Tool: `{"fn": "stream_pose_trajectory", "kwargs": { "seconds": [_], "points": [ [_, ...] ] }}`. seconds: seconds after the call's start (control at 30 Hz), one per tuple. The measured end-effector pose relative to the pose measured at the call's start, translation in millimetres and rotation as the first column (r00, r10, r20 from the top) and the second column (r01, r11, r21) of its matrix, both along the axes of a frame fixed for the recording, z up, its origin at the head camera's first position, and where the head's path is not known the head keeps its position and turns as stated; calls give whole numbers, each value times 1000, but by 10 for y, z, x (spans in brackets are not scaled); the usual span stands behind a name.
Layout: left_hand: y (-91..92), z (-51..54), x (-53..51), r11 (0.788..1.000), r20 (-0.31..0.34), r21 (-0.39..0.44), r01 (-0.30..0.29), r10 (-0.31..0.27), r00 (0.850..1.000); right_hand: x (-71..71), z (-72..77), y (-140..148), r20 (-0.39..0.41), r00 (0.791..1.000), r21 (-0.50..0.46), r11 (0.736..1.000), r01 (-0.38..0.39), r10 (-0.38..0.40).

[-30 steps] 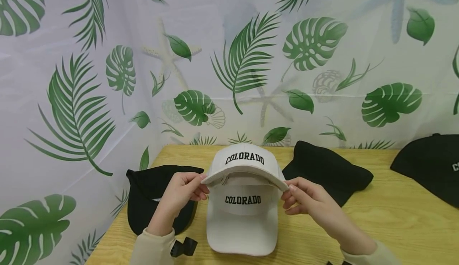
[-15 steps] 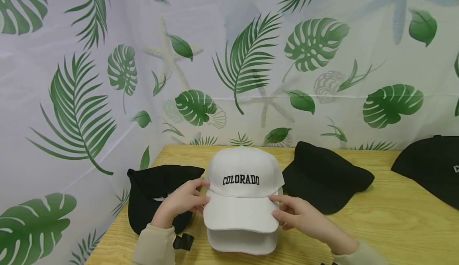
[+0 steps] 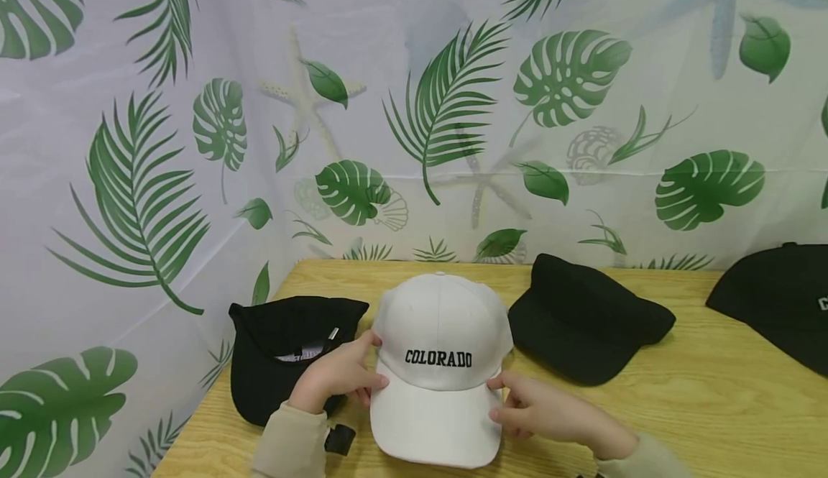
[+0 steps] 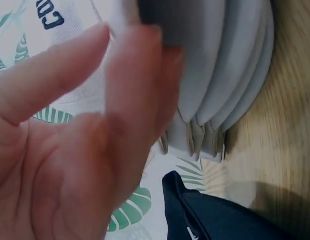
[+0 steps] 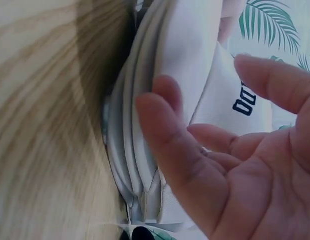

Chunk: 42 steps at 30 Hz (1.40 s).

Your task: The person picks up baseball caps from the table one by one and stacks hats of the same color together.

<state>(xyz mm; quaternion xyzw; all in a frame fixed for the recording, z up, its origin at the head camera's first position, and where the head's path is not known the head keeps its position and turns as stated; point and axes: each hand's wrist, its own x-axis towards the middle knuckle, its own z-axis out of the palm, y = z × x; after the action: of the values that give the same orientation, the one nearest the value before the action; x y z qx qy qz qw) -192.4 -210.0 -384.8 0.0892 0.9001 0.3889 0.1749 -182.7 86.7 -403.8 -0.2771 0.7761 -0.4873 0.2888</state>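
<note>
Head view: we find a white cap (image 3: 433, 320), lettered COLORADO, crown up on the wooden table (image 3: 724, 406), its brim pointing toward the person. The left hand (image 3: 339, 377) touches one side near the join of crown and brim; the right hand (image 3: 540, 406) touches the other. We judge that this matched placement serves to steady the cap and keep it square. One black cap (image 3: 255, 388) lies beside the left hand with its inside showing; a second black cap (image 3: 576, 341) lies beyond the right hand, and a third black cap (image 3: 770, 284) is cut off by the frame.

Left wrist view: we observe further white brims (image 4: 250, 75) layered below the top one, presumably nested to share one footprint. The fingers are loosely extended against the side, none plainly curled round an edge.

Right wrist view: we note the fingers spread and relaxed, with a gap between them. They lie along the brim edges, seemingly to guide rather than clamp; exact contact is unclear.
</note>
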Motion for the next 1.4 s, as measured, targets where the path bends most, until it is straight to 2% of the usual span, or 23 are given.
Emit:
{"fn": "stream_pose_trajectory", "kwargs": {
  "seconds": [0.13, 0.3, 0.37, 0.43, 0.5, 0.63, 0.73, 0.8, 0.93, 1.07, 1.17, 1.2, 1.3, 1.37, 1.4],
  "points": [
    [9, -12, -16, 1000, -12, -28, -11, 11, 1000, -32, -1, 29, -1, 1000, -3, 1000, 15, -15],
    [-9, -39, -39, 997, -33, -64, -35, 33, 999, -126, -33, 101, -28, 985, 17, 985, 171, -170],
    [-20, -69, -54, 997, -30, -64, -41, 40, 999, -159, -66, 119, -10, 980, 29, 980, 198, -198],
    [-32, -109, -75, 999, -17, -31, -36, 36, 999, -182, -102, 119, 33, 982, 24, 983, 185, -185],
    [-41, -158, -103, 999, 18, 39, -36, 35, 999, -201, -129, 107, 76, 985, 8, 988, 156, -157],
    [-12, -227, -128, 979, 85, 195, -59, 43, 995, -206, -137, 73, 147, 981, -57, 990, 132, -123],
    [51, -235, -111, 969, 94, 234, -81, 61, 994, -189, -129, 58, 168, 980, -108, 986, 124, -105],
    [98, -234, -98, 976, 61, 203, -74, 63, 996, -178, -132, 46, 160, 981, -119, 984, 130, -110],
    [156, -227, -82, 989, 5, 134, -69, 69, 998, -178, -135, 16, 83, 986, -80, 985, 153, -146],
    [134, -224, -87, 986, 24, 144, -87, 85, 996, -196, -122, 20, 9, 990, -53, 989, 140, -139],
    [109, -215, -100, 985, 32, 163, -62, 57, 998, -211, -81, 70, -8, 991, -15, 991, 136, -136],
    [102, -204, -101, 988, 21, 147, -50, 48, 999, -216, -62, 93, -21, 989, 13, 989, 148, -148],
    [90, -124, -43, 1000, -75, 14, -15, 16, 997, -241, 13, 182, -50, 979, 61, 977, 203, -200],
    [99, -49, 51, 995, -163, -101, -19, 3, 987, -256, 83, 249, -87, 966, 59, 967, 247, -242],
    [118, -12, 107, 987, -222, -160, -27, -9, 975, -267, 126, 278, -109, 959, 47, 962, 269, -263]
  ]
}}
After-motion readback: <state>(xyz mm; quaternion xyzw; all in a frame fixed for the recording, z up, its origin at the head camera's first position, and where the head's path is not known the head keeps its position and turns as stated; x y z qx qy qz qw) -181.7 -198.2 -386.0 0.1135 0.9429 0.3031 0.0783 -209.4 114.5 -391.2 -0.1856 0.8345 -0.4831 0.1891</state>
